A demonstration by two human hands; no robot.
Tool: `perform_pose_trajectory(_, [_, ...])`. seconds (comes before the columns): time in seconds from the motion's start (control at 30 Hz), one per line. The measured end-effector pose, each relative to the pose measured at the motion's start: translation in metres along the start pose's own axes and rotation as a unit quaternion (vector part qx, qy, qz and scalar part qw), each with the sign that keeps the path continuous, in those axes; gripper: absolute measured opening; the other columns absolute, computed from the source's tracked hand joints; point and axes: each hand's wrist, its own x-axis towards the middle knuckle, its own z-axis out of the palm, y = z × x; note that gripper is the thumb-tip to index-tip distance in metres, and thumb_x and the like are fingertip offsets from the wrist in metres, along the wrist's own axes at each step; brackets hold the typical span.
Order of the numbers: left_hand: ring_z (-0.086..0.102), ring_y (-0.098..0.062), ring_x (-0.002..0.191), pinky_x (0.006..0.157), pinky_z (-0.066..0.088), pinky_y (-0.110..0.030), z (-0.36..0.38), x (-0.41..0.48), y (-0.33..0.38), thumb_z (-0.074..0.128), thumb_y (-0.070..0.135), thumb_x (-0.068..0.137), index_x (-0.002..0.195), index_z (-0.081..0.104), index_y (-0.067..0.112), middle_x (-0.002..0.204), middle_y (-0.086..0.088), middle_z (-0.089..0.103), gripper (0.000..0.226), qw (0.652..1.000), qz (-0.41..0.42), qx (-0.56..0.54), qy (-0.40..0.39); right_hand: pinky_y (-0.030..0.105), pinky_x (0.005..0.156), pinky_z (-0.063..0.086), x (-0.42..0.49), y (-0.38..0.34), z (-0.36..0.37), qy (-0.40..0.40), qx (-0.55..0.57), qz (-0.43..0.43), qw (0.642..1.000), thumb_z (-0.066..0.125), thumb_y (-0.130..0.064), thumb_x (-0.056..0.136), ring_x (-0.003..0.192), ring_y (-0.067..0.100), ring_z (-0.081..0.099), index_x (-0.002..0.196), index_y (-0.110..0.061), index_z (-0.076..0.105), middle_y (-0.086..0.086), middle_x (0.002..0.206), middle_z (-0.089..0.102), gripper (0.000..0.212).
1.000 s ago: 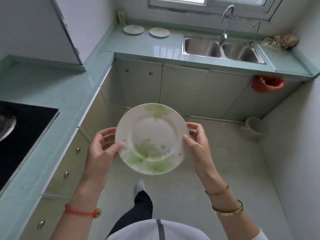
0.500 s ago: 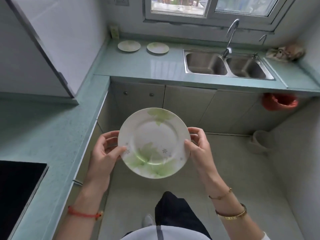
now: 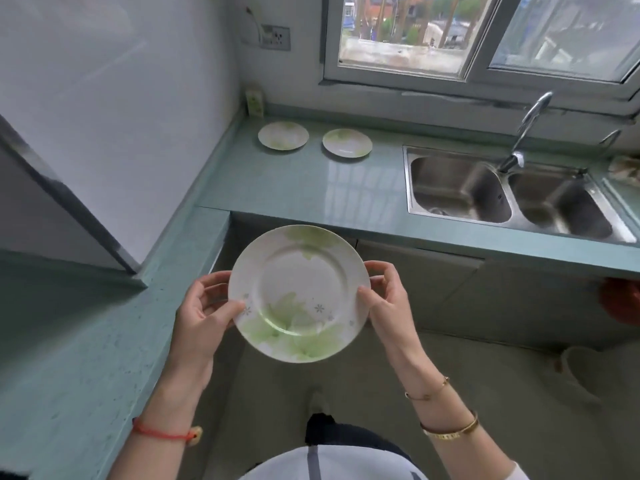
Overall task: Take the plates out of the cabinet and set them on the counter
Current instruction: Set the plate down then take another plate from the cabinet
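Observation:
I hold a white plate with green leaf print (image 3: 300, 292) level in front of me, above the floor and just short of the counter's front edge. My left hand (image 3: 204, 317) grips its left rim and my right hand (image 3: 389, 299) grips its right rim. Two matching plates lie side by side at the back of the teal counter (image 3: 301, 188): one plate (image 3: 283, 135) nearer the corner, the other plate (image 3: 347, 143) to its right. The cabinet they came from is not in view.
A double steel sink (image 3: 505, 194) with a tall tap (image 3: 526, 128) fills the counter's right part. The counter wraps round on my left (image 3: 79, 358). A window is behind the sink. A red bag (image 3: 621, 303) hangs below the counter at right.
I have walked toward the far counter with the plate held in both hands. The sink and the two lying plates appear nearer, and the hob has left the view.

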Motion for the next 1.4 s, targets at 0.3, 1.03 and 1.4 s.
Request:
perform_pose_trajectory(0.3, [0.065,-0.013,0.1,0.076,0.054,-0.027,0.046,0.146,0.013,0.067,-0.01,0.082,0.115,0.062,0.02,0.109,0.001,0.067,0.044,0.998,-0.002,0.027,0.048,0.03,0.073,0.054,0.165,-0.023,0.037,-0.036,-0.037,0.011,0.999,0.055,-0.009,0.083,0.084,0.016,0.064,0.106,-0.029,0.058,0.004,0.096,0.066,0.031])
perform_pose_trajectory(1.03, [0.064,-0.021,0.097,0.084,0.056,-0.037,0.064,0.527,-0.026,0.071,-0.004,0.081,0.123,0.056,0.012,0.117,-0.008,0.064,0.047,0.977,-0.08,0.193,0.041,0.038,0.071,0.055,0.489,0.009,0.214,0.016,-0.182,0.116,0.976,0.054,-0.005,0.084,0.078,0.02,0.059,0.117,-0.017,0.057,0.01,0.093,0.066,0.035])
perform_pose_trajectory(1.4, [0.061,-0.02,0.094,0.071,0.052,-0.03,0.072,0.598,-0.062,0.07,-0.005,0.081,0.118,0.052,0.02,0.112,-0.001,0.06,0.048,0.955,-0.138,0.255,0.054,0.041,0.092,0.05,0.557,0.04,0.25,-0.033,-0.258,0.188,0.947,0.047,-0.002,0.084,0.097,0.026,0.049,0.128,-0.014,0.052,0.017,0.124,0.046,0.046])
